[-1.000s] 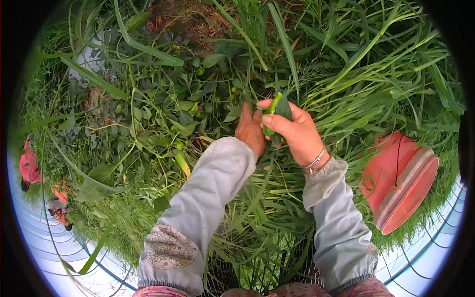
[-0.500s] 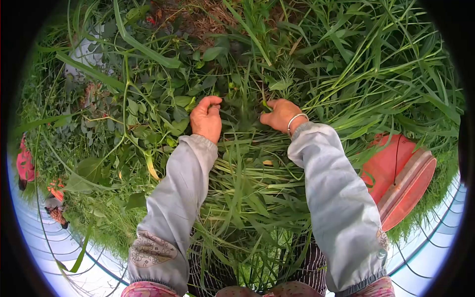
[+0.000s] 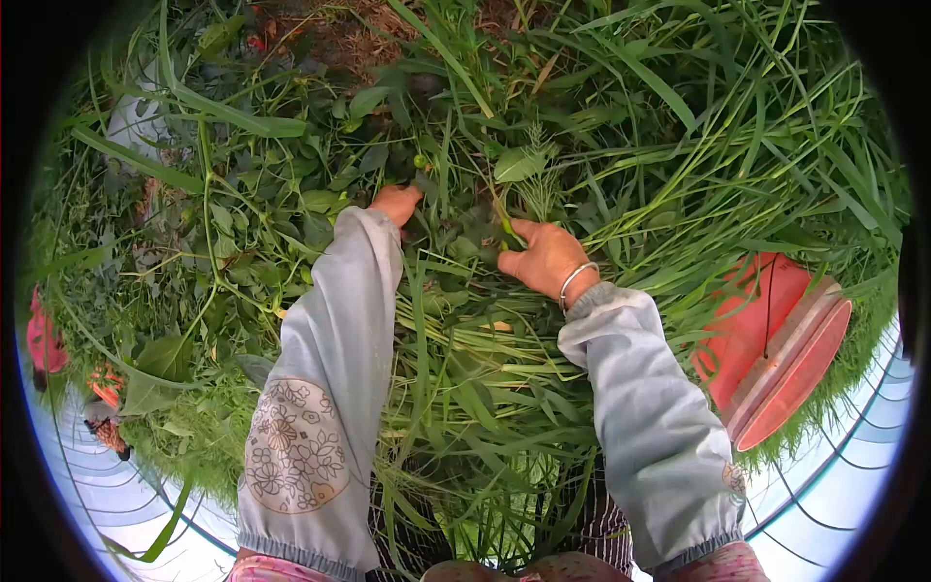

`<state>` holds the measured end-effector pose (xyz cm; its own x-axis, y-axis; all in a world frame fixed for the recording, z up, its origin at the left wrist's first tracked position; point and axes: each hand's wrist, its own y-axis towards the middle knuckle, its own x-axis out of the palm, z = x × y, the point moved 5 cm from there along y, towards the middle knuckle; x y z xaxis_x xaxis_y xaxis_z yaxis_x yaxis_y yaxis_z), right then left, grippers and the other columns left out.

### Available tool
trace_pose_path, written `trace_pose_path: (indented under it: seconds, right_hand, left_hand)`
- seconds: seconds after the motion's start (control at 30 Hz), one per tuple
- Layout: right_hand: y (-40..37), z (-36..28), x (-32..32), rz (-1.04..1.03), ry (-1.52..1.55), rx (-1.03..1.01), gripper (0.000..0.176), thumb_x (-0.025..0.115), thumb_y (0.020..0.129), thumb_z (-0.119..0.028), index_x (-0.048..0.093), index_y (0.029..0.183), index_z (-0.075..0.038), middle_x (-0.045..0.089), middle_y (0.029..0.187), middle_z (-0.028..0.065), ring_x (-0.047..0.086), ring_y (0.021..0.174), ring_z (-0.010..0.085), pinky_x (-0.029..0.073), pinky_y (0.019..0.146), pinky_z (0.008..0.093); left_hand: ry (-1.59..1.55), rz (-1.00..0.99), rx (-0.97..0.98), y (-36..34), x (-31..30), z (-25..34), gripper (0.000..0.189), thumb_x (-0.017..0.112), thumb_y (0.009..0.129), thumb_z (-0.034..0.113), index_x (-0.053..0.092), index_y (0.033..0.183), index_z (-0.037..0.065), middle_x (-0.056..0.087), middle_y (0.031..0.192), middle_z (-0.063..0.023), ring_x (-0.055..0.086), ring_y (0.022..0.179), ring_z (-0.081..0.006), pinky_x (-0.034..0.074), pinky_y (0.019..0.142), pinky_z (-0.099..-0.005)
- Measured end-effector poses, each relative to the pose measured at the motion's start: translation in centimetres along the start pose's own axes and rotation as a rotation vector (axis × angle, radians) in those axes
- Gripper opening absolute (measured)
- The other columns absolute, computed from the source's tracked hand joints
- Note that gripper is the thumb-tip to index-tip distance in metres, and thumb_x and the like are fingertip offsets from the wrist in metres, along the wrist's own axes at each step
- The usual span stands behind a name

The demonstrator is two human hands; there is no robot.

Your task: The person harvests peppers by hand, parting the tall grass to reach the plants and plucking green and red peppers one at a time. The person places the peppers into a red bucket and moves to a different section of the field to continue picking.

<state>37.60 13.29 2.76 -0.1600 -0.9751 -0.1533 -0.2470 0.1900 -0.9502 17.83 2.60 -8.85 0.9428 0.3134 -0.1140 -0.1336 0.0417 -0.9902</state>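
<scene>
Head camera, looking down: the leafy plant (image 3: 335, 199) stands at the far centre of a dense green tangle, its broad, dark, oval leaves set among long pale grass blades (image 3: 485, 388) that fan out toward the near edge. One small round green fruit (image 3: 420, 162) hangs just beyond your left hand (image 3: 398, 204), a little to its right. A slim green pod (image 3: 505, 226) shows just beside your right thumb.

Your left fingertips are buried under the leaves, so you cannot tell whether they have hold of anything. Your right hand (image 3: 543, 257) shows its back, thumb stretched toward the pod and fingers curled down into the stems; whether they clasp the pod or a stalk cannot be told either.

Both arms reach away from you in grey sleeves (image 3: 659, 436), the left one long and straight, the right one bent at the elbow. A metal bangle (image 3: 572, 281) circles your right wrist. At right, a red bucket (image 3: 776, 339) lies tilted in the grass, partly screened by blades.
</scene>
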Motion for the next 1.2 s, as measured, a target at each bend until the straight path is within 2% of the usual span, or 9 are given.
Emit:
trace_pose_path:
  seconds: [0.07,0.17,0.33,0.57,0.7,0.9,1.0,1.1,1.2]
  right_hand:
    - [-0.5,0.3,0.5,0.003,-0.049,0.008,0.058,0.062,0.073,-0.034,0.055,0.124,-0.007,0.063,0.107,0.019,0.06,0.1,0.0322,0.045,0.089,0.0361]
    - [-0.9,0.9,0.9,0.053,0.002,-0.012,0.061,0.065,0.07,-0.032,0.054,0.123,-0.003,0.064,0.103,0.0212,0.062,0.096,0.0316,0.046,0.087,0.0337]
    - [-1.4,0.5,0.9,0.02,0.02,-0.013,0.059,0.064,0.072,-0.031,0.053,0.126,-0.008,0.063,0.107,0.0192,0.06,0.099,0.0326,0.045,0.089,0.0367]
    - [-1.2,0.7,0.8,0.031,-0.006,-0.036,0.059,0.063,0.073,-0.033,0.053,0.126,-0.008,0.063,0.107,0.0189,0.06,0.099,0.0328,0.045,0.089,0.0376]
    - [-1.0,1.1,1.0,0.032,0.02,-0.037,0.058,0.062,0.073,-0.034,0.053,0.126,-0.009,0.063,0.106,0.0188,0.06,0.099,0.0328,0.045,0.088,0.038]
    - [-1.1,1.4,0.9,0.108,0.061,-0.078,0.057,0.064,0.071,-0.032,0.056,0.121,-0.007,0.065,0.092,0.0204,0.063,0.088,0.033,0.048,0.082,0.036]
    - [-1.1,1.2,0.9,0.086,0.071,-0.062,0.054,0.063,0.072,-0.031,0.057,0.12,-0.009,0.065,0.092,0.0203,0.062,0.087,0.0335,0.048,0.081,0.0368]
    - [-1.2,1.1,0.7,0.013,0.063,-0.026,0.059,0.062,0.075,-0.032,0.051,0.128,-0.01,0.064,0.104,0.0182,0.06,0.098,0.032,0.046,0.087,0.0379]
    - [-1.1,1.2,0.9,0.007,0.05,-0.019,0.06,0.062,0.075,-0.032,0.051,0.129,-0.01,0.063,0.107,0.0183,0.06,0.1,0.0317,0.045,0.089,0.0374]
  left_hand:
    - [-0.132,-0.067,-0.055,-1.2,0.0,0.1,0.027,0.059,0.082,0.022,0.059,0.098,0.001,0.062,0.079,-0.0097,0.058,0.071,-0.0218,0.047,0.067,-0.0361]
    - [0.036,0.145,0.195,-0.4,-1.0,-1.4,0.04,0.06,0.081,0.021,0.054,0.114,-0.001,0.063,0.097,-0.0111,0.059,0.085,-0.0213,0.045,0.076,-0.0399]
    - [0.016,0.465,0.674,-5.4,-1.2,-1.2,0.026,0.064,0.074,0.015,0.054,0.096,0.004,0.062,0.078,-0.0123,0.058,0.069,-0.0259,0.045,0.065,-0.0366]
    - [0.238,0.683,0.63,-10.7,-1.6,0.0,0.017,0.061,0.074,0.012,0.052,0.088,0.008,0.054,0.066,-0.0107,0.052,0.06,-0.0238,0.045,0.06,-0.0354]
    - [0.206,0.529,0.579,-11.8,-2.2,-1.0,0.013,0.058,0.079,0.01,0.053,0.089,0.004,0.058,0.076,-0.0122,0.054,0.064,-0.0237,0.046,0.063,-0.0337]
    - [1.182,0.451,0.699,-5.0,0.0,3.8,0.029,0.055,0.082,0.008,0.059,0.111,0.005,0.061,0.111,-0.0165,0.063,0.09,-0.0328,0.051,0.078,-0.0344]
    - [1.437,0.302,0.391,-2.2,1.3,3.8,0.028,0.054,0.083,0.007,0.059,0.11,0.003,0.058,0.114,-0.0175,0.064,0.091,-0.0313,0.053,0.077,-0.0368]
    - [1.681,0.265,0.351,1.1,0.5,2.8,0.026,0.048,0.088,0.01,0.059,0.108,-0.001,0.063,0.105,-0.0161,0.063,0.098,-0.033,0.053,0.073,-0.0468]
    - [1.893,0.191,0.473,1.1,0.8,2.9,0.027,0.051,0.086,0.013,0.06,0.107,-0.001,0.062,0.105,-0.0151,0.063,0.089,-0.0285,0.054,0.062,-0.0443]
